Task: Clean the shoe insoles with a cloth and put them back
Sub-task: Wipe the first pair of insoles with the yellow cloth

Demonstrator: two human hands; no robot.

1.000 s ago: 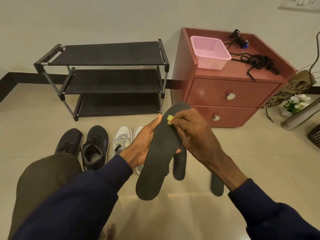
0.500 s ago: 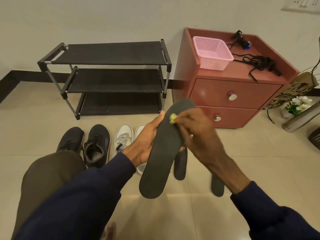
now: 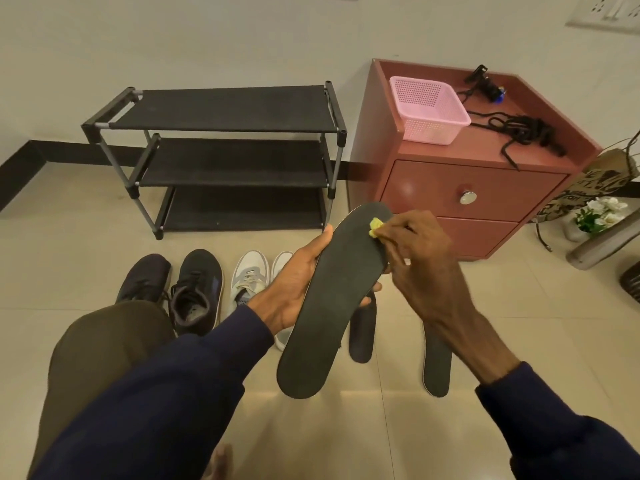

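My left hand (image 3: 294, 289) grips a long dark grey insole (image 3: 329, 306) at its middle, holding it tilted above the floor. My right hand (image 3: 419, 258) pinches a small yellow cloth (image 3: 375, 227) and presses it on the insole's upper end. Two more dark insoles lie on the floor below: one (image 3: 362, 337) partly hidden behind the held insole, another (image 3: 437, 365) under my right forearm. A black pair of shoes (image 3: 195, 289) and a white pair (image 3: 251, 278) stand on the tiles to the left.
A black three-tier shoe rack (image 3: 228, 161) stands against the wall. Right of it is a red cabinet (image 3: 464, 181) carrying a pink basket (image 3: 427, 114) and black cords (image 3: 523, 131). A flower pot (image 3: 601, 216) is at far right. My knee (image 3: 104, 358) is at lower left.
My right hand with the cloth has slid up along the insole toward its top end. The left hand keeps its hold on the insole.
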